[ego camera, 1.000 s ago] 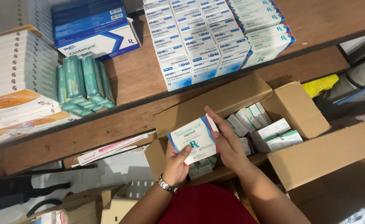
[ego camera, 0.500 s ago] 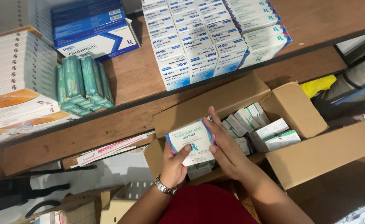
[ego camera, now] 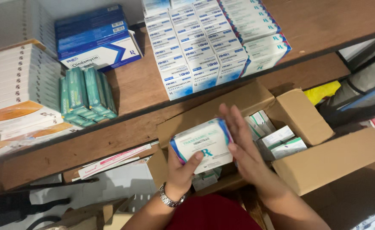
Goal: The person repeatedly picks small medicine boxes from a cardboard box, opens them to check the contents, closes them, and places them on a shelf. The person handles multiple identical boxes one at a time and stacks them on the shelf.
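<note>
Boxes of medicine, a small white stack (ego camera: 204,147) with green and blue edging, sit gripped between both hands above the open cardboard carton (ego camera: 324,164); the left hand (ego camera: 181,172) cups the stack from below with its thumb pressed over the front face, while the right hand (ego camera: 245,147) lies flat and open-fingered against the stack's right side, pressing rather than pinching. Risk, as I judge it, lies in that loose sideways hold; several separate boxes held only by pressure could shear apart and drop among the packs (ego camera: 277,138) left in the carton. The wooden shelf edge (ego camera: 123,127) runs close above the hands, and the carton's raised flap (ego camera: 298,113) stands just to the right; a quick lift could knock either. Open room shows on the shelf board between the teal packs (ego camera: 85,98) and the tall rows of white-and-blue boxes (ego camera: 196,47); elsewhere the shelf is crowded.
</note>
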Motion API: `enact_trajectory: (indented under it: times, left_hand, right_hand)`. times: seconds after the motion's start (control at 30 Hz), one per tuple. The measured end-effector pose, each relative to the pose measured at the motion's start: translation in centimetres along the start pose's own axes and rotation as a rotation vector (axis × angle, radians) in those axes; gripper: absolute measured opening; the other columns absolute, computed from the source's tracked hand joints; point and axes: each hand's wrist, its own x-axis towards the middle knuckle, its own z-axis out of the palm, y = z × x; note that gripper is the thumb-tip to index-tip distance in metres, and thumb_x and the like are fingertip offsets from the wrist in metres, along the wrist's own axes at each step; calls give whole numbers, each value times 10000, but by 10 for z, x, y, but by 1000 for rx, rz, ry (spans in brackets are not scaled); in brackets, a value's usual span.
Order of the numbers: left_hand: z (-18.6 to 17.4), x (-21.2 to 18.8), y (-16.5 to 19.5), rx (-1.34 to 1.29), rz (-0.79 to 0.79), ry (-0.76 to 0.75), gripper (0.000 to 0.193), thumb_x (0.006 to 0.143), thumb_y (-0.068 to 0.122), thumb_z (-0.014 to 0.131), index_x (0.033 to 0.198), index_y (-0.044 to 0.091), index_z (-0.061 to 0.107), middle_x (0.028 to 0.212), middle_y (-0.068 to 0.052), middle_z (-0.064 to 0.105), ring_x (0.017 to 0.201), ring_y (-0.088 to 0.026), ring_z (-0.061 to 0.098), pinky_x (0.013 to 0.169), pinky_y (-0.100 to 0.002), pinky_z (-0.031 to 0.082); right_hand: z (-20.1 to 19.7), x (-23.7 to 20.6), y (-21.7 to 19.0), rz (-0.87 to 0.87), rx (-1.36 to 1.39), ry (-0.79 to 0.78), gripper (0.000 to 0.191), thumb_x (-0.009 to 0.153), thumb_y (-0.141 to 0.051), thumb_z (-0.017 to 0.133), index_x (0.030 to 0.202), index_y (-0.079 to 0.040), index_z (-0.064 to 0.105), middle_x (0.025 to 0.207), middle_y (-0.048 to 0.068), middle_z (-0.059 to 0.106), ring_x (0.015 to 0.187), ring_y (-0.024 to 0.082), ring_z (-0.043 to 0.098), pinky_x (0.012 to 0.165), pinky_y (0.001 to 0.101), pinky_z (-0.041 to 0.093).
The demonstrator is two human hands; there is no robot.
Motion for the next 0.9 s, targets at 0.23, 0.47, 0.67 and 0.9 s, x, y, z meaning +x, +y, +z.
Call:
enact_trajectory:
  times: [0.23,0.47,0.67,0.9]
  left_hand:
    - [23,22,35,498,234,-88,697,981,208,718,1499,-10,305,1348,-200,575,1235,-235,620,1071,-356,514]
    - [26,54,40,-2,84,-243,622,1053,374,506,1512,24,272,1478,-143,424,1407,-192,420,1173,-268,370]
    - [25,54,5,264,362,-186,616,1074,176,710,1540,48,327,1449,-208,511,1312,-293,605,1078,-484,579]
    - [6,56,21,532,610,-272,379,969,162,703,1300,10,602,1589,-226,371,1378,-338,578,1135,-448,519]
  right_hand:
    - [-14,12,2,100,-409,40,676,1072,-214,471,1616,30,152,1567,182,392,1452,255,391,1184,345,279]
    - [-37,23,9,78,-172,261,555,1099,-219,472,1584,36,385,1456,122,563,1321,192,515,1130,316,382]
    - [-52,33,11,50,-95,305,585,1006,-119,571,1543,9,376,1341,99,582,1183,164,576,1006,316,475]
    - [-116,38,-12,-38,-297,341,625,895,80,690,1478,-10,485,1247,137,622,1057,175,656,865,334,605]
